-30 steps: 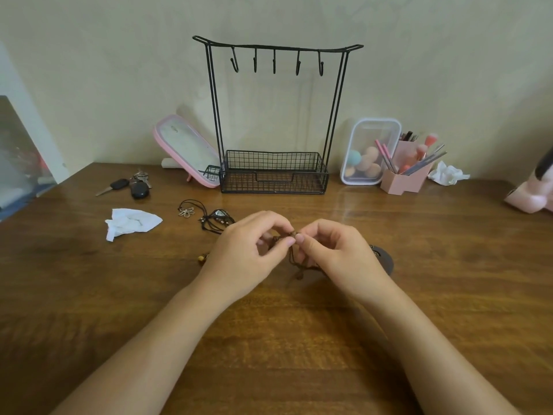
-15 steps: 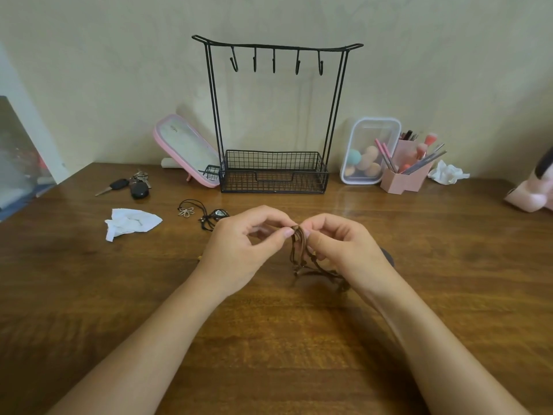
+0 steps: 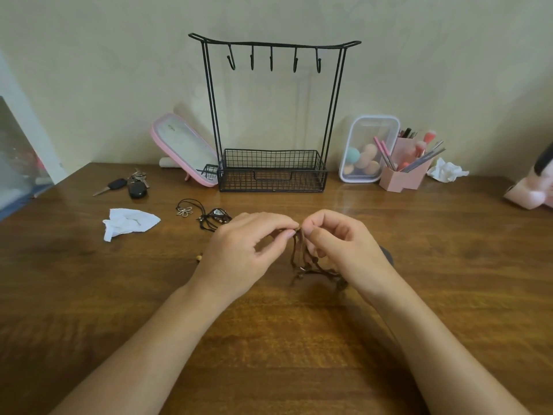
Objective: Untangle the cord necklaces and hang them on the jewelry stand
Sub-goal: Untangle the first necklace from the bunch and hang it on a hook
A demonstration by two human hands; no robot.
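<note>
Near the middle of the table (image 3: 299, 348), the person's left grip (image 3: 248, 253) and right grip (image 3: 344, 250) meet fingertip to fingertip. Each pinches the top of a brown cord necklace (image 3: 299, 256) between thumb and forefinger. Its strands hang from the pinch and trail onto the wood under the right grip. Toward the left edge, just beyond the left grip, a tangle of black cord necklaces (image 3: 209, 218) lies flat, with a crumpled tissue (image 3: 128, 223) and keys (image 3: 133, 187) farther left. At the far edge the black wire jewelry stand (image 3: 272, 171) stands upright, hooks along its top bar.
</note>
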